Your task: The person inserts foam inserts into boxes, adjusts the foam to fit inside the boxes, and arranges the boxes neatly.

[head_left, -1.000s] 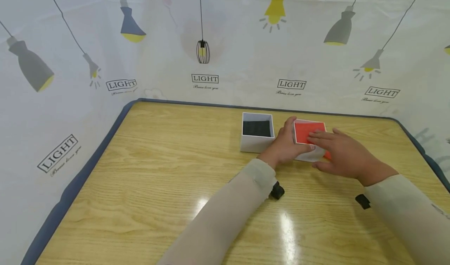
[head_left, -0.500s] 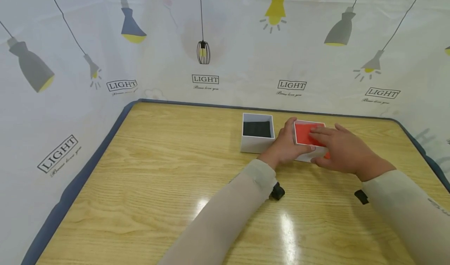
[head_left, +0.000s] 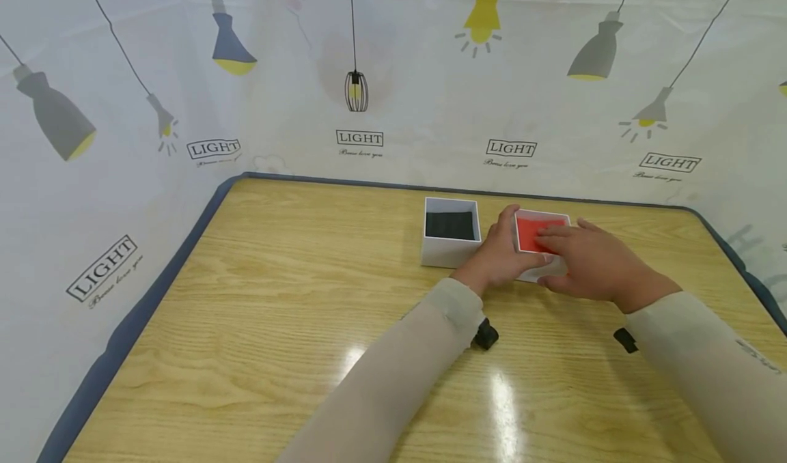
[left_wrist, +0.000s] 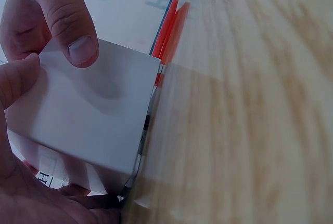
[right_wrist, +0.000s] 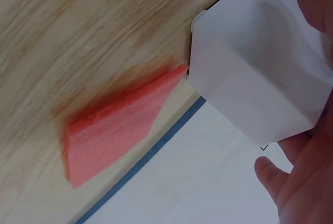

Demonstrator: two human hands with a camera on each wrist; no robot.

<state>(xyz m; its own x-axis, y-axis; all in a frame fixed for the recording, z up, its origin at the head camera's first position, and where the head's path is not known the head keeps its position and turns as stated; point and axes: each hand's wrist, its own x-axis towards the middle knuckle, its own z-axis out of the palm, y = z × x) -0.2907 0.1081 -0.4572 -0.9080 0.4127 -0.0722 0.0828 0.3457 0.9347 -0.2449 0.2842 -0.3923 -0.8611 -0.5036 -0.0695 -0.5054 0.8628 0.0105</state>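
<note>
My left hand [head_left: 499, 248] grips a small white open-topped box [head_left: 544, 268], its thumb along the front and its fingers round the left side. Inside lies a flat red piece [head_left: 529, 234], foam-like or cloth-like. My right hand [head_left: 593, 261] reaches over the box's right edge, with extended fingers resting on the red piece and its thumb [left_wrist: 78, 42] at the front wall. A second red slab [right_wrist: 114, 125] sits on the table just past the box, seen in the right wrist view; in the head view my right hand hides it.
Left of the gripped box stands another white box [head_left: 451, 253] with a black piece [head_left: 450, 225] inside. Both are on a wooden table [head_left: 258, 299] near its back edge. A white curtain printed with lamps [head_left: 424, 74] surrounds the table.
My right hand has shifted slightly left over the box, and the red piece inside sits a little lower. The left hand and both boxes have stayed in place.
</note>
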